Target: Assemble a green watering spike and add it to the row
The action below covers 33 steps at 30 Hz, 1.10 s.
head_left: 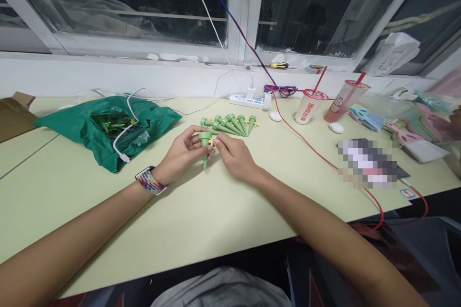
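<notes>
A pale yellow-green table point(201, 211) is seen under the window. On its left part a green plastic bag point(108, 127) is laid, and a brown cardboard box point(14, 115) is placed at the far left edge. In the middle a row of green cone spikes point(230, 124) is arranged. Farther back a white power strip point(250, 101) is placed. On the right, two drink cups point(309, 105) are stood, with a red cable point(309, 146) running across the surface.
</notes>
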Each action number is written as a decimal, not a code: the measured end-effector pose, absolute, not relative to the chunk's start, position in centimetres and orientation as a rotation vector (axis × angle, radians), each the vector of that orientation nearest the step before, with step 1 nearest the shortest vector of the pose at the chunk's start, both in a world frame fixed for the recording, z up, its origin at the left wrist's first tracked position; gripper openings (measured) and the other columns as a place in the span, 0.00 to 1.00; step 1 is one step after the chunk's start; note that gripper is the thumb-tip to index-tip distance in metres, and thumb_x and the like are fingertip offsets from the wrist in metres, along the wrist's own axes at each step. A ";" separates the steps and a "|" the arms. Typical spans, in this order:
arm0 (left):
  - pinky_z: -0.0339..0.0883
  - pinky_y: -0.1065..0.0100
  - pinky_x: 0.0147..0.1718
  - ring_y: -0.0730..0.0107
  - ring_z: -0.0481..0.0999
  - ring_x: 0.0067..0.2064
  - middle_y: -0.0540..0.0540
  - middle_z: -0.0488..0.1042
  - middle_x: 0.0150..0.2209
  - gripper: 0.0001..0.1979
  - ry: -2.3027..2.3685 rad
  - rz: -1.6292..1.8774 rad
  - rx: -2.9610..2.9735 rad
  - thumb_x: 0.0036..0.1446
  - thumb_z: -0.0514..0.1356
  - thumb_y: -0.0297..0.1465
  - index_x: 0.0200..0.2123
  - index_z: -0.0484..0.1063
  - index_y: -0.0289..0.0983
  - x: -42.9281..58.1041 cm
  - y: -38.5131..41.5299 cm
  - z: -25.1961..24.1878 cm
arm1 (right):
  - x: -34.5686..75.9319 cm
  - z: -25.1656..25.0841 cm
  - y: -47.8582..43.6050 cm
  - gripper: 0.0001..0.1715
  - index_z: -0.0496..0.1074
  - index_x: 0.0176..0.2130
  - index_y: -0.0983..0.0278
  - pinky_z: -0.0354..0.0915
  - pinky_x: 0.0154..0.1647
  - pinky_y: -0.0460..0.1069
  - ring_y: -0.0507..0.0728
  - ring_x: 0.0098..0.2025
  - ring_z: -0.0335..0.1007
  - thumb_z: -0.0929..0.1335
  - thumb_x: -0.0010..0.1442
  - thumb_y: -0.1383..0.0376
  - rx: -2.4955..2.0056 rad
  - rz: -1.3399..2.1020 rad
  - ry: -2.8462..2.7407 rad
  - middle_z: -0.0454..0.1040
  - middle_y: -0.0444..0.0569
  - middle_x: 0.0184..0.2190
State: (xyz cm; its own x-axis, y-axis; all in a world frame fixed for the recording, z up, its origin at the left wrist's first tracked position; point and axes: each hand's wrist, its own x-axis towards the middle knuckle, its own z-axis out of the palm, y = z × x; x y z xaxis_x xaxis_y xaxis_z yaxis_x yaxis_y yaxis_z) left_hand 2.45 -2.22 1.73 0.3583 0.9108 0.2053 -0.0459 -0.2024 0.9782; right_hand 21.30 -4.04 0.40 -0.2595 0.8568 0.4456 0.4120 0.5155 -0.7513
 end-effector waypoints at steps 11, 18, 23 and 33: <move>0.74 0.64 0.40 0.62 0.81 0.42 0.41 0.81 0.44 0.13 0.924 1.141 2.906 0.64 0.59 0.28 0.51 0.74 0.40 0.1 -1.8 1.2 | 21.2 0.7 -2.9 0.20 0.57 0.28 0.61 0.42 0.20 0.44 0.47 0.18 0.40 0.67 0.67 0.56 -0.650 1.979 -1.139 0.50 0.34 0.18; 0.76 0.65 0.44 0.61 0.83 0.46 0.44 0.82 0.43 0.24 1.056 1.130 2.520 0.62 0.63 0.33 0.62 0.69 0.42 0.5 -2.2 2.0 | 20.9 0.6 -2.9 0.20 0.57 0.27 0.60 0.51 0.23 0.46 0.50 0.18 0.50 0.60 0.69 0.55 -0.938 1.788 -1.267 0.54 0.37 0.17; 0.77 0.67 0.40 0.63 0.82 0.39 0.44 0.82 0.37 0.19 0.989 1.010 1.684 0.55 0.72 0.37 0.47 0.77 0.36 1.9 -2.4 2.9 | 21.0 0.5 -4.1 0.16 0.59 0.34 0.59 0.52 0.30 0.48 0.54 0.29 0.62 0.60 0.73 0.55 -1.060 0.648 -1.916 0.68 0.43 0.28; 0.75 0.73 0.27 0.69 0.78 0.28 0.41 0.78 0.27 0.10 0.718 0.598 1.061 0.54 0.73 0.33 0.31 0.82 0.30 1.5 -2.2 3.2 | 22.1 1.0 -4.0 0.13 0.62 0.40 0.61 0.50 0.31 0.49 0.55 0.33 0.66 0.57 0.75 0.58 -0.987 0.204 -2.180 0.74 0.47 0.36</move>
State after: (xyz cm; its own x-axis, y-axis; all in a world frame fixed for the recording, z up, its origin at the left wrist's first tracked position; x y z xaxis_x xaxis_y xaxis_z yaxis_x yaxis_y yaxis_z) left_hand 1.49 -2.22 3.20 0.6313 0.7394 -0.2341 -0.0959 0.3739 0.9225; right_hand 22.09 -4.04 0.97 -0.4447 0.7059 0.5513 0.5914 0.6937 -0.4112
